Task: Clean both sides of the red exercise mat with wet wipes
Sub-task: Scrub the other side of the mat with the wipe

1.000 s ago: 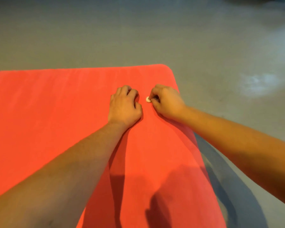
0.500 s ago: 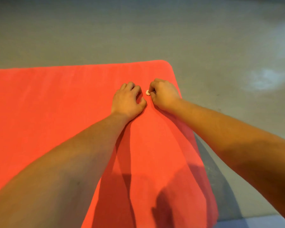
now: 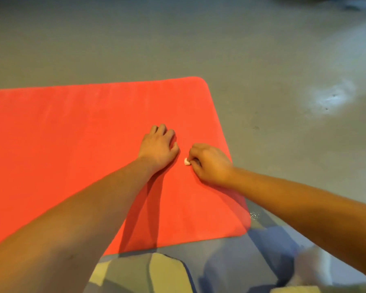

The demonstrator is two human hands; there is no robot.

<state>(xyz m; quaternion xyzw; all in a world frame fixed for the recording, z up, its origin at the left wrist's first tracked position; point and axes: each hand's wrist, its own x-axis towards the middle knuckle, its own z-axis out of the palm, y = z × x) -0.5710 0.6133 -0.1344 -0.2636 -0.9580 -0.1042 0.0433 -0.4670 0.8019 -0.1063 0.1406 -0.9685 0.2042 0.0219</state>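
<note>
Foreground, lowest edge: blurred blue-grey and pale yellow shapes [image 3: 165,269], too smeared to identify.

Item 1: flat red foam exercise mat [image 3: 72,134] with rounded corners. It lies spread on the floor with one face up; its right end and near edge are in view.

Item 2: left hand [image 3: 159,146], knuckles up on the mat, fingers curled under, nothing seen in it.

Item 3: right hand [image 3: 209,163], just beside the left. Thumb and fingertips pinch a small white wad [image 3: 187,161], likely a balled wet wipe, against the mat's surface.

Item 4: smooth grey concrete floor [image 3: 262,49], with a pale worn patch [image 3: 330,98] at far right.

Hazards: the wad is tiny, so it may slip from the pinch or leave unwiped strips. Hard rubbing could creep the mat over the smooth floor if the left hand eases off.

Markings: no brand, label or writing legible.
</note>
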